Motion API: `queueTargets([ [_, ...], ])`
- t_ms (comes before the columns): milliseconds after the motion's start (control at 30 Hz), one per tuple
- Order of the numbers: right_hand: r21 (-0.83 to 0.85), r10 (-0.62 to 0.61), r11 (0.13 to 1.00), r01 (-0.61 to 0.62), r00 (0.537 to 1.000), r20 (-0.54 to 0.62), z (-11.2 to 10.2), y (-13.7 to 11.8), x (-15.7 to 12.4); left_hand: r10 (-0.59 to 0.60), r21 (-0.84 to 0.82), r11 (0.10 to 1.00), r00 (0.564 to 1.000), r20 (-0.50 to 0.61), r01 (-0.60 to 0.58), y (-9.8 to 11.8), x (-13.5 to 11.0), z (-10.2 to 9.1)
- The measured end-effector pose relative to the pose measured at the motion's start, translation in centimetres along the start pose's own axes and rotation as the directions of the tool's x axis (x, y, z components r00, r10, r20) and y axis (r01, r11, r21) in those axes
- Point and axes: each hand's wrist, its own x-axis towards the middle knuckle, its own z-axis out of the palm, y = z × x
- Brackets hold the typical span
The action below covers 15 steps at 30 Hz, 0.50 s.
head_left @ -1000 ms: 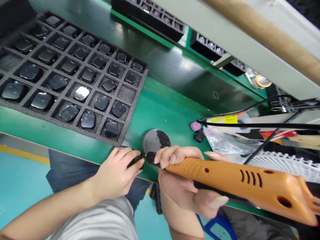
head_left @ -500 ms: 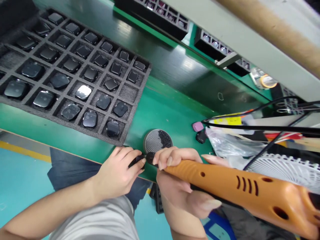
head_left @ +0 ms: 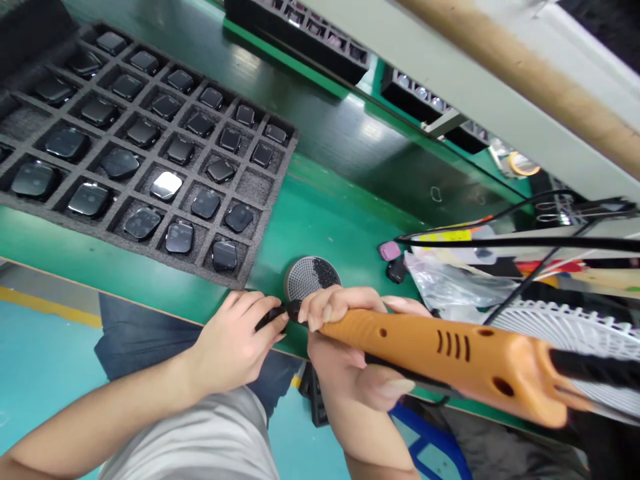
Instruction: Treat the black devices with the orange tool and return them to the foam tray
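Head view: both hands meet near the edge of the green table (head_left: 345,227), and the clearest change from half a second ago is in the tool (head_left: 420,340), whose orange body has swung up and to the left at its rear. Its back end, which ran close to the right border earlier, now sits well inside it, and a dark cord (head_left: 595,368) shows behind. The right hand (head_left: 345,333) has moved a little left along with it, fingers curled closed around the black front part and the orange body, thumb underneath. The tool's nose has come nearer the black piece (head_left: 269,319); whether they touch is too small to tell. That piece lies at the table edge, gripped in the left hand (head_left: 237,340), whose fingers cover most of it, much as before. Just beyond the nose stands the round dish (head_left: 299,277), dark bits heaped on its right side, unchanged. To the left, the foam tray (head_left: 256,188) holds the same dark devices in its cells. Right of the dish, the pink piece (head_left: 389,251) and the clear bag (head_left: 437,280) have stayed put, apart from a slight shift of the whole view.
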Motion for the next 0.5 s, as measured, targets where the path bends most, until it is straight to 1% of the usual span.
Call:
queueTargets([
  [67,0.023,-0.034,0.999,0.035,0.998,-0.043,-0.4,0.0,0.6,0.001,0.013,1.0,0.999,0.048,-0.001,-0.1,0.0,-0.1],
  [133,0.035,-0.079,0.996,0.084,0.989,-0.121,-1.0,0.1,1.2,0.027,0.017,0.999,0.994,0.102,-0.029,-0.2,-0.1,-0.2],
  [200,0.031,-0.107,0.993,0.115,0.976,-0.188,-1.4,0.4,1.7,0.059,0.008,0.998,0.99,0.13,-0.06,-0.4,-0.2,-0.4],
  [400,0.021,-0.085,0.996,0.092,0.971,-0.223,-1.4,1.3,2.2,0.031,-0.01,1.0,0.997,0.072,-0.03,-0.5,-0.4,-0.3],
  [500,0.028,-0.069,0.997,0.077,0.973,-0.222,-1.1,1.4,2.1,0.029,0.009,1.0,0.997,0.069,-0.03,-0.3,-0.3,-0.2],
])
